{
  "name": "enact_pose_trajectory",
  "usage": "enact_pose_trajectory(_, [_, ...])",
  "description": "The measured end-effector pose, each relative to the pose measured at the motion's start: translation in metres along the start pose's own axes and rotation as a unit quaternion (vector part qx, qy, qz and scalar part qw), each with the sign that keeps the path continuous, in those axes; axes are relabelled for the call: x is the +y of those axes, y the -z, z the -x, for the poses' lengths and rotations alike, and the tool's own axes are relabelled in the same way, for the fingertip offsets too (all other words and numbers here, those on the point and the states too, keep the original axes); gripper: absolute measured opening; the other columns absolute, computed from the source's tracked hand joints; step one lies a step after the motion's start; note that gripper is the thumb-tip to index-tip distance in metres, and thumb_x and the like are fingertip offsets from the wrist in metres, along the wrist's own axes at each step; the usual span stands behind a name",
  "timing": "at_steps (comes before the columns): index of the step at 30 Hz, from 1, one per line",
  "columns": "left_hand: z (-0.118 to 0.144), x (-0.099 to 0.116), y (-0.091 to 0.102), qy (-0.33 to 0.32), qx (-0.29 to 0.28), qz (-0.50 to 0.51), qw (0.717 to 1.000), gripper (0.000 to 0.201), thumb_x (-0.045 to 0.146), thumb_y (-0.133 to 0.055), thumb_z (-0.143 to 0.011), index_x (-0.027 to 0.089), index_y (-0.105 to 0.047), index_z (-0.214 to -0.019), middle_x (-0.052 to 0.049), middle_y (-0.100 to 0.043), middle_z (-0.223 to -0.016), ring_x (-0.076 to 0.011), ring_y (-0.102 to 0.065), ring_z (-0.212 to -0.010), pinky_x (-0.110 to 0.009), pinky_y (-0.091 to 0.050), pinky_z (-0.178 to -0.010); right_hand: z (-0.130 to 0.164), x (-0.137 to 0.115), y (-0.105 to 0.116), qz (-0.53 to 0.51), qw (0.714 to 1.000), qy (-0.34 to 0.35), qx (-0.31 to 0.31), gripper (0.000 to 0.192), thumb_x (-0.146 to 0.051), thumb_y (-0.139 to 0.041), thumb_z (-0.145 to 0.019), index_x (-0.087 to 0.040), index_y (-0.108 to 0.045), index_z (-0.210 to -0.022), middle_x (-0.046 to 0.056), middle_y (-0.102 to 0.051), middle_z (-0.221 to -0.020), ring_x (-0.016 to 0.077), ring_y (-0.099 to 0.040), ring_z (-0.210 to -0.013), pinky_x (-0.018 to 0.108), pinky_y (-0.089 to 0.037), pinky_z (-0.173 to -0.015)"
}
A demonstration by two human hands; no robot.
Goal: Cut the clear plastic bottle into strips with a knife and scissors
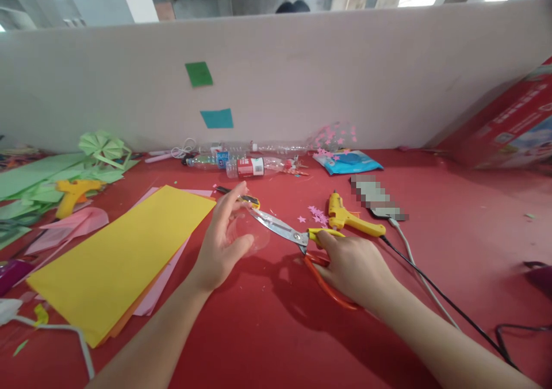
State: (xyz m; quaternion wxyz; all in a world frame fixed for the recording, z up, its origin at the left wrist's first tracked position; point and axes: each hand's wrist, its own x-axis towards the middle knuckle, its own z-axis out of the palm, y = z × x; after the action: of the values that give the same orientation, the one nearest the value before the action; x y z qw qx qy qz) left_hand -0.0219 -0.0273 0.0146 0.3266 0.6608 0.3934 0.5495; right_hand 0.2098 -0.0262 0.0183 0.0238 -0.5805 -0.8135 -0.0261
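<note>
My right hand [360, 265] grips a pair of scissors [297, 237] with one yellow and one orange handle. Their silvery blades point left, towards my left hand [222, 239]. Between the thumb and curved fingers of that hand is a clear, see-through plastic piece [254, 236], whose outline is hard to make out. The blade tip reaches the upper edge of this plastic. Just behind my left fingers lies a yellow and black utility knife [250, 201], partly hidden. Small pink paper stars [317, 213] are scattered beyond the scissors.
Yellow paper sheets [125, 256] lie at left, near green paper [47, 173] and a glue gun [75, 193]. Another yellow glue gun [351, 219], a phone [375, 196] and cables are at right. Plastic bottles [252, 167] and a blue packet [351, 161] line the white partition [276, 78].
</note>
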Motion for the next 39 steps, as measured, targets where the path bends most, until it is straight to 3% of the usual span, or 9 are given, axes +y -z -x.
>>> enact_pose_trajectory(6, [-0.003,-0.004,0.002,0.046,0.002,0.013,0.999,0.066,0.018,-0.054,-0.081,0.035,-0.034,-0.142,-0.007,-0.041,-0.141,-0.0205,-0.057,-0.106,-0.044,-0.043,-0.099,-0.001,0.002,0.001,-0.060,0.996,0.000,-0.064,0.031,-0.050,-0.050,-0.087,-0.021,-0.056,-0.078,0.003,-0.066,-0.066,0.0186,-0.059,-0.058,0.027,-0.016,-0.048])
enact_pose_trajectory(18, [-0.003,-0.004,0.000,0.088,0.030,0.006,0.996,0.040,0.035,-0.053,-0.087,0.025,-0.049,-0.125,-0.009,-0.050,-0.135,-0.0207,-0.062,-0.094,-0.041,-0.047,-0.087,0.004,-0.005,-0.001,-0.151,0.983,0.005,-0.100,0.044,-0.056,-0.045,-0.089,-0.022,-0.039,-0.061,-0.002,-0.046,-0.052,0.0116,-0.032,-0.046,0.024,-0.019,-0.046])
enact_pose_trajectory(24, [0.000,-0.007,0.000,0.055,0.013,0.042,0.998,0.042,0.034,-0.051,-0.087,0.027,-0.045,-0.128,-0.009,-0.046,-0.137,-0.0199,-0.063,-0.094,-0.042,-0.049,-0.088,0.003,-0.003,0.000,-0.128,0.987,0.013,-0.094,0.039,-0.051,-0.046,-0.088,-0.023,-0.041,-0.063,-0.002,-0.047,-0.052,0.0127,-0.035,-0.046,0.024,-0.018,-0.046])
enact_pose_trajectory(33, [0.009,-0.008,-0.002,-0.064,0.035,-0.069,0.995,0.048,0.026,-0.041,-0.093,0.029,-0.036,-0.140,-0.010,-0.041,-0.144,-0.0201,-0.061,-0.096,-0.042,-0.049,-0.089,0.004,0.001,-0.002,-0.096,0.992,0.049,-0.061,0.032,-0.048,-0.049,-0.087,-0.023,-0.044,-0.067,-0.001,-0.052,-0.054,0.0145,-0.046,-0.048,0.025,-0.017,-0.047])
enact_pose_trajectory(39, [0.008,-0.009,-0.002,-0.059,0.046,-0.061,0.995,0.048,0.024,-0.041,-0.092,0.030,-0.036,-0.140,-0.010,-0.041,-0.144,-0.0201,-0.061,-0.096,-0.042,-0.050,-0.087,0.004,-0.001,-0.008,-0.100,0.992,0.036,-0.070,0.032,-0.047,-0.045,-0.089,-0.022,-0.044,-0.068,-0.001,-0.052,-0.055,0.0140,-0.044,-0.048,0.025,-0.018,-0.048])
